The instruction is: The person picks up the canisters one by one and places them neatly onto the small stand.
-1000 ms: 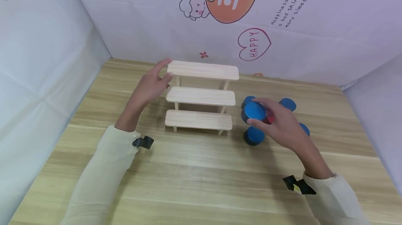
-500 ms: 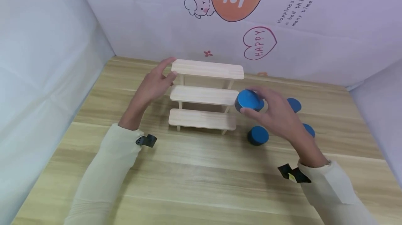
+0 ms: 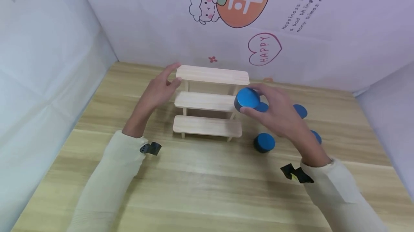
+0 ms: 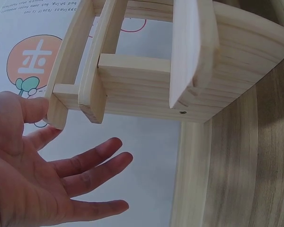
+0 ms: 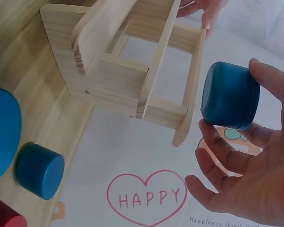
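A three-step wooden display stand [image 3: 207, 99] stands near the back wall. My left hand [image 3: 161, 90] pinches the left end of its top board between thumb and index finger. In the left wrist view the other fingers [image 4: 92, 179] spread away from the wood. My right hand [image 3: 275, 111] grips a blue round tin [image 3: 247, 98] by its sides, raised beside the stand's right end. The right wrist view shows this tin [image 5: 229, 94] between thumb and fingers, close to the boards. All three boards are bare.
On the table [image 3: 194, 189], right of the stand, are several blue tins, among them a front one [image 3: 264, 142] and a far-right one [image 3: 300, 110]. A red tin [image 5: 4, 213] lies lower left in the right wrist view. A printed white cloth [image 3: 161, 27] hangs behind.
My right hand has lifted the blue tin and carried it left and slightly back, towards the stand's right end. The left hand stays at the top board.
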Motion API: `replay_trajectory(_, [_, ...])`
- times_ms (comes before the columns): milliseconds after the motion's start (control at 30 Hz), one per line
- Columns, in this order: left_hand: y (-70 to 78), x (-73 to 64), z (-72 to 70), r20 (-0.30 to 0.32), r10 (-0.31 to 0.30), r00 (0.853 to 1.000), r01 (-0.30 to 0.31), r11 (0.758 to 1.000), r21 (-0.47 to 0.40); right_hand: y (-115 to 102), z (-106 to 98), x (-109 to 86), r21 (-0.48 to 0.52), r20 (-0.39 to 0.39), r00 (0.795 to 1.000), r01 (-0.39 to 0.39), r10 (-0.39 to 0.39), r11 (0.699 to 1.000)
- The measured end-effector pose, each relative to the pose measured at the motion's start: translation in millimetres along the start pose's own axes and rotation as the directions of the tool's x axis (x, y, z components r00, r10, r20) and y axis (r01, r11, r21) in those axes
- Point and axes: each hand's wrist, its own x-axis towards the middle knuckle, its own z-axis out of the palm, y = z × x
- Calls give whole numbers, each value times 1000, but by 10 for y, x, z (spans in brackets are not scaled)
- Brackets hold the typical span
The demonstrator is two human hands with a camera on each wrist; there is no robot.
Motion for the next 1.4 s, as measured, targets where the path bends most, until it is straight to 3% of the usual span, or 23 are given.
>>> replay_trajectory(233, [-3,1,14,-8,16,1000,-16,1000,0,-82,34,111,-26,-31,998,54,-55,998])
replay_trajectory(667, [-69,-17,14,3,4,1000,-4,1000,3,-168,150,321,-10,-18,998,62,-62,998])
replay_trajectory(933, [-63,1,26,-14,31,999,-31,999,25,-168,168,474,12,-53,995,84,-83,996])
replay_trajectory(1400, [-51,-7,20,-11,16,1000,-16,1000,8,-289,250,704,37,-72,989,130,-127,991])
